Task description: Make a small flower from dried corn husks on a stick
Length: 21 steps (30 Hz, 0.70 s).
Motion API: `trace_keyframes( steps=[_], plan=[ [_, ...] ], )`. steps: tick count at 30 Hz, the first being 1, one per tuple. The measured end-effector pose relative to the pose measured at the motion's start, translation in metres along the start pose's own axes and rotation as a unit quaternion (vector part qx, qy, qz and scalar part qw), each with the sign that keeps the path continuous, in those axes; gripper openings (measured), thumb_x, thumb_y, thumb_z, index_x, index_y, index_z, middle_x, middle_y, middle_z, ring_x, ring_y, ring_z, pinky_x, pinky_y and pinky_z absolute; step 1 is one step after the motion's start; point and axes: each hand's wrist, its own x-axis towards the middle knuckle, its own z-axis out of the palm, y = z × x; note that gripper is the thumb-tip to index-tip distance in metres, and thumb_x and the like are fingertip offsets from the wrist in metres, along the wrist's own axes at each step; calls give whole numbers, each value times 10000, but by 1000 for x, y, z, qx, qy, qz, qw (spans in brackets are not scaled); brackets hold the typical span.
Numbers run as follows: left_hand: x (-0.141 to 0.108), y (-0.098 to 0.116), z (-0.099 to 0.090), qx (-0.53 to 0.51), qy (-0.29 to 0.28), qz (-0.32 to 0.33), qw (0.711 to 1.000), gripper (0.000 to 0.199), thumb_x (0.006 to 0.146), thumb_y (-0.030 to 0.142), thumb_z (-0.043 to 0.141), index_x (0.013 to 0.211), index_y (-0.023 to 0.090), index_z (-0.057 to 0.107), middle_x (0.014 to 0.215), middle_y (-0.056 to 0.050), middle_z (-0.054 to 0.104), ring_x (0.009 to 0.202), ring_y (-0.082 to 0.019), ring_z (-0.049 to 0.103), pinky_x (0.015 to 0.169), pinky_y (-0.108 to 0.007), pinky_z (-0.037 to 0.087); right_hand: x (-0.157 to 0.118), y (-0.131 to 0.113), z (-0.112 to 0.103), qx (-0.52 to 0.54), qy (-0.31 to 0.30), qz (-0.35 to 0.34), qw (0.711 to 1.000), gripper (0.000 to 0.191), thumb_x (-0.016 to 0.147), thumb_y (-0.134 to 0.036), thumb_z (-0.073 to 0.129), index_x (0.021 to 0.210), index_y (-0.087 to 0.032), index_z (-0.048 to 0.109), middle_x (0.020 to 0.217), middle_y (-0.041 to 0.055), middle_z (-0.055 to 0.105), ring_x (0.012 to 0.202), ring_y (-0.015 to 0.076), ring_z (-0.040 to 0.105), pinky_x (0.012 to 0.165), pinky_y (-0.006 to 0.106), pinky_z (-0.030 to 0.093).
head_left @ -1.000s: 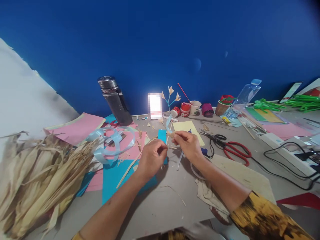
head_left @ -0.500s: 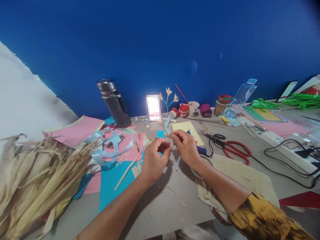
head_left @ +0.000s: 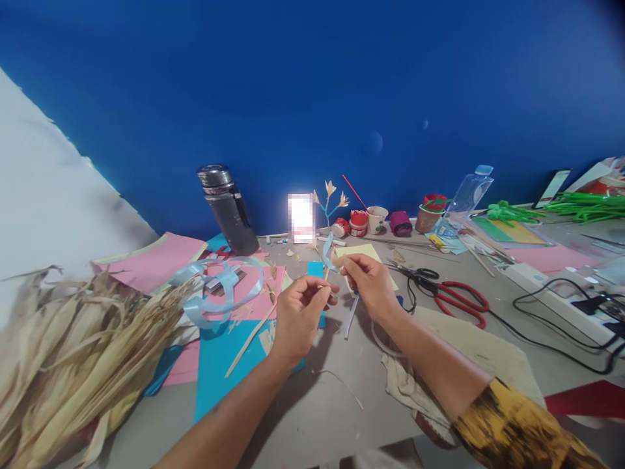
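My left hand (head_left: 299,322) is closed in a pinch above the table; a thin pale bit shows at its fingertips, too small to name. To its right and a little higher, my right hand (head_left: 370,285) pinches a small pale piece of corn husk (head_left: 336,261). Just behind the right fingertips a curl of light blue ribbon (head_left: 326,251) hangs below a branched stem bearing three cream husk flowers (head_left: 331,188). A gap separates the two hands. Under the right hand lies a whitish stick (head_left: 351,319). A bundle of dried corn husks (head_left: 92,365) fills the left side.
A dark flask (head_left: 228,212) stands at the back left, near looped blue ribbon (head_left: 227,277). Red-handled scissors (head_left: 461,299) lie right of my right hand. Farther right are a plastic bottle (head_left: 463,203) and a power strip (head_left: 551,303) with black cables. Blue paper (head_left: 219,365) lies left.
My hands have drawn a little farther apart. The left has dropped slightly and the right has shifted right. The whole view has moved a little with the head.
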Motion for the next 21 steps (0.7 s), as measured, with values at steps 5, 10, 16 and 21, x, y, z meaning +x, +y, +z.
trace_keyframes(
  steps=[5,10,16,21],
  plan=[
    [2,-2,-1,-35,-35,-36,998,479,755,248,675,1196,179,504,702,5,683,668,-153,633,659,-276,500,0,-6,-1,85,-16,28,996,298,706,-433,742,840,-177,672,685,17,666,488,84,425,435,221,336],
    [2,-3,0,-29,-73,-31,996,704,770,254,668,1393,197,347,699,17,668,682,-158,639,651,-270,479,-12,-13,4,42,-60,8,997,289,726,-436,726,847,-177,680,713,36,695,497,93,451,437,227,347],
    [7,-6,1,-87,-91,-80,989,629,693,284,748,1236,199,442,664,30,669,560,-123,580,583,-245,440,-16,-9,6,-12,-98,-41,994,203,793,-380,647,851,-187,673,720,16,669,517,116,527,483,245,429],
    [7,-9,0,-154,-92,-153,972,470,626,265,804,1027,166,580,678,5,661,565,-107,563,567,-233,423,-18,-13,6,-75,-63,-79,992,160,805,-332,617,825,-188,683,708,12,664,611,138,572,566,248,453]
  ],
)
